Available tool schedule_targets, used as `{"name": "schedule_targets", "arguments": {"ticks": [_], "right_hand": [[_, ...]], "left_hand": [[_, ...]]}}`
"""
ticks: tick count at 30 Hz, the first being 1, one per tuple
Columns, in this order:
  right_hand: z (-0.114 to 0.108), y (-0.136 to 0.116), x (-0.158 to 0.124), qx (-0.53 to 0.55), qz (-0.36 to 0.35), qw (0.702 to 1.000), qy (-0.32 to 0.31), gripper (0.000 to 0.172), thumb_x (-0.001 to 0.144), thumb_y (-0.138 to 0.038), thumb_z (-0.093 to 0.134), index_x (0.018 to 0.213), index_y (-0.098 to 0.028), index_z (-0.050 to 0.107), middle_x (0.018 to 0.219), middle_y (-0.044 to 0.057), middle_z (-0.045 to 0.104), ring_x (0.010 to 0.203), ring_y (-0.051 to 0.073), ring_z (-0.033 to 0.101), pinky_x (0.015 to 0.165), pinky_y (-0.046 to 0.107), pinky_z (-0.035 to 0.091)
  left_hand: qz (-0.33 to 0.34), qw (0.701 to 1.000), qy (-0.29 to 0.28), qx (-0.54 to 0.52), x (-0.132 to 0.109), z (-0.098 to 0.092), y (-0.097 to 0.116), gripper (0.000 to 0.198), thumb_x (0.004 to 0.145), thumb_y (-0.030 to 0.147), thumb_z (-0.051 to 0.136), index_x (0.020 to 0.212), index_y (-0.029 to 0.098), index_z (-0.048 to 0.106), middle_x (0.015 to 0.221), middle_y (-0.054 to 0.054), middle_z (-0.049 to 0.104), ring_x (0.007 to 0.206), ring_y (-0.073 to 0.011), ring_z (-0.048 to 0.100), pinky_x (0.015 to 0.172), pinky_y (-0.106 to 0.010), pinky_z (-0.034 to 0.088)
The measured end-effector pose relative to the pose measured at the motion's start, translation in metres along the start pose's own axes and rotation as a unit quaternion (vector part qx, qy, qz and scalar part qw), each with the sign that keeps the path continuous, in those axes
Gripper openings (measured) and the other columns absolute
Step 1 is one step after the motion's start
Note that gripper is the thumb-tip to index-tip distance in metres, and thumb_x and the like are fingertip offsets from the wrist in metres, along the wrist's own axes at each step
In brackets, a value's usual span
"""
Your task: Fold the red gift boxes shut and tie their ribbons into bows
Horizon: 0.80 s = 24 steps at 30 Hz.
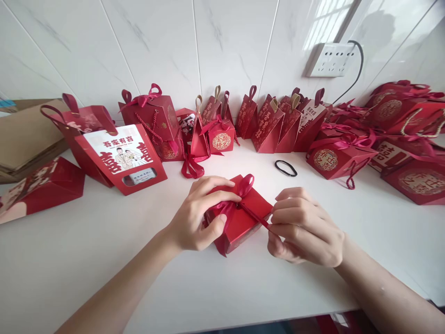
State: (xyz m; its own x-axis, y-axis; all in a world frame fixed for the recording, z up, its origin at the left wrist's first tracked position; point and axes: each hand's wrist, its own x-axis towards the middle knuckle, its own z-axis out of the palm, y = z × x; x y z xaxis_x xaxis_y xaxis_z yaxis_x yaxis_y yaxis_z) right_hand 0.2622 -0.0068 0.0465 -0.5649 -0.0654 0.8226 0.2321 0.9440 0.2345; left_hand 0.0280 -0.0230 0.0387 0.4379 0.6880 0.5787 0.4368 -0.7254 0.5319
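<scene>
Red ribbon (256, 215) is running taut into your right hand (306, 229), fingers pinching; your left hand (196, 211) is lying spread across the box (246, 228), which is sitting back from the front edge of the bench (194, 297). You should be steadying the knot (238, 204), pulling evenly.

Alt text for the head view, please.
The left hand rests on a red cardboard gift box tied with a crimson satin ribbon, while the right hand pinches one ribbon end. Behind, a thin black loop and more red gift boxes sit on the white tabletop.
</scene>
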Motion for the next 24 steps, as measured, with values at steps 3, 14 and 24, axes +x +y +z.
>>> {"name": "schedule_targets", "arguments": {"ticks": [3, 14, 24], "right_hand": [[-0.001, -0.006, 0.004, 0.006, 0.016, 1.0, 0.007, 0.015, 0.081, -0.013, 0.049, 0.067, -0.02, 0.05, 0.067, 0.003, 0.05, 0.062, 0.016, 0.051, 0.054, 0.034, 0.047], [0.029, -0.052, 0.021, -0.036, 0.079, 0.989, -0.118, 0.021, 0.094, -0.012, 0.052, 0.111, -0.012, 0.064, 0.103, 0.008, 0.068, 0.102, 0.018, 0.06, 0.085, 0.036, 0.041], [0.025, -0.045, 0.014, 0.028, 0.133, 0.99, -0.031, 0.015, 0.092, -0.007, 0.053, 0.097, -0.014, 0.064, 0.083, 0.004, 0.063, 0.081, 0.016, 0.06, 0.071, 0.034, 0.039]], "left_hand": [[-0.006, 1.0, 0.002, -0.012, 0.0, 0.0, 0.001, 0.033, 0.079, 0.021, 0.046, 0.104, 0.019, 0.067, 0.122, -0.008, 0.058, 0.118, -0.0268, 0.05, 0.106, -0.043, 0.037], [-0.027, 0.995, -0.005, -0.092, -0.003, 0.0, -0.001, 0.043, 0.09, 0.024, 0.027, 0.11, 0.019, 0.066, 0.126, -0.008, 0.056, 0.122, -0.0259, 0.047, 0.108, -0.041, 0.036], [-0.03, 0.996, 0.004, -0.083, -0.002, 0.003, 0.0, 0.033, 0.095, 0.027, 0.037, 0.108, 0.02, 0.067, 0.122, -0.008, 0.057, 0.12, -0.0238, 0.049, 0.106, -0.038, 0.038]]}}
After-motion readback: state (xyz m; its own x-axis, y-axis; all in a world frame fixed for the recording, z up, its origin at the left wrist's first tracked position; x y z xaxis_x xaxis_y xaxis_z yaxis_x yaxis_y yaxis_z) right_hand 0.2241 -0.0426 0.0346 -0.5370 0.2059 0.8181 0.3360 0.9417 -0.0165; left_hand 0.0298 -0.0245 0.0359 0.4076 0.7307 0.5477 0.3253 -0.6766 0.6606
